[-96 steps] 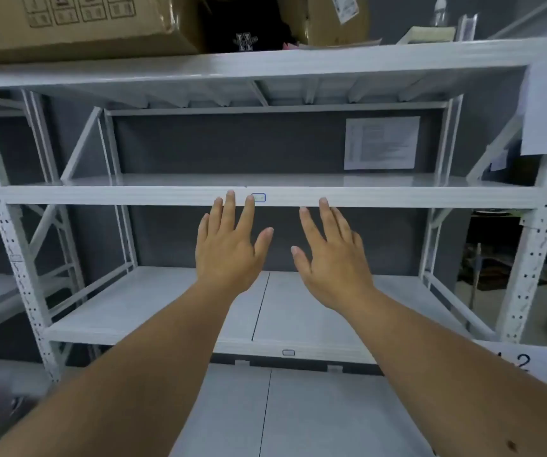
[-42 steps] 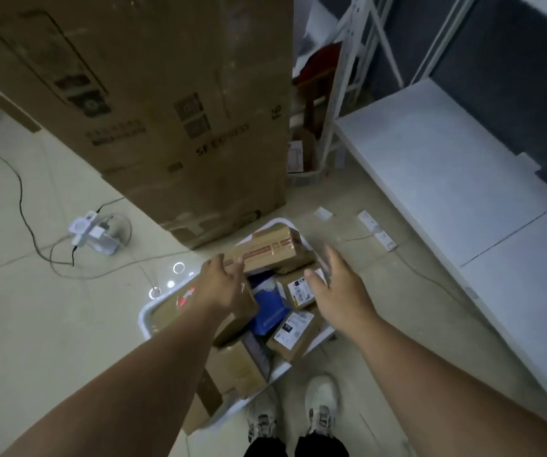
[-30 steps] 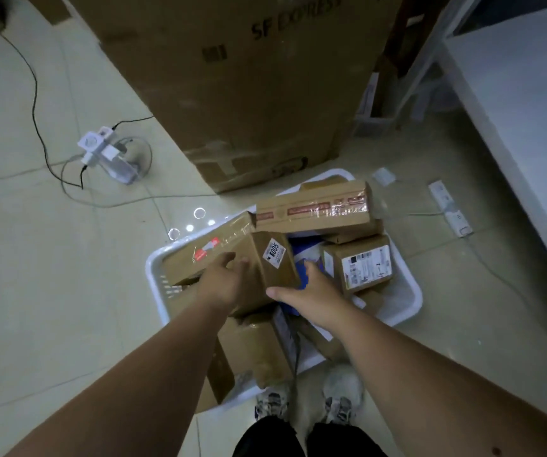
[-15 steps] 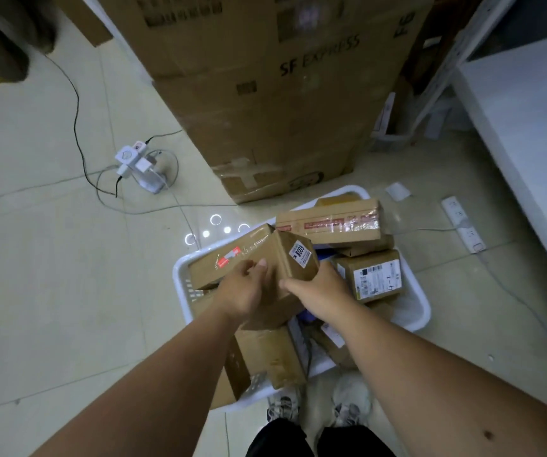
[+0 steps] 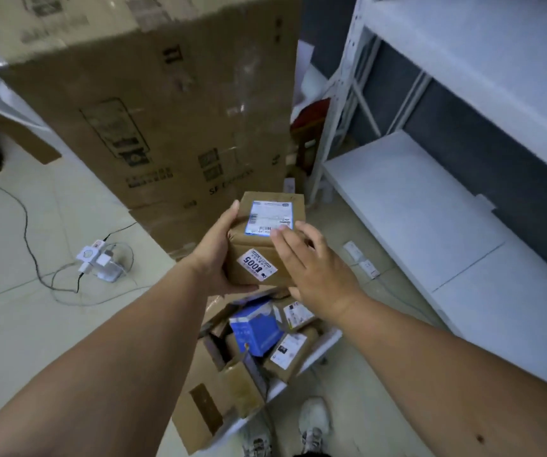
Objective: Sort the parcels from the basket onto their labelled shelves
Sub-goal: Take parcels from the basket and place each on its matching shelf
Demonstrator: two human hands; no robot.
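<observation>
A brown cardboard parcel (image 5: 265, 245) with a white-and-blue shipping label on top and a sticker on its near face is held up in front of me. My left hand (image 5: 216, 255) grips its left side and underside. My right hand (image 5: 311, 262) lies against its right side, fingers spread over the top edge. Below it, the white basket (image 5: 324, 344) on the floor holds several more brown parcels and a blue box (image 5: 255, 331). The white shelf unit (image 5: 414, 206) stands to the right, its lower shelf bare.
A tall cardboard carton (image 5: 153, 103) stands just behind the parcel. A white power adapter with cables (image 5: 97, 258) lies on the tiled floor at left. A power strip (image 5: 361, 258) lies by the shelf's foot. My shoes (image 5: 311, 423) are beside the basket.
The parcel was taken from the basket with both hands, lifted and turned so its shipping label faces up. My view has risen toward the shelves.
</observation>
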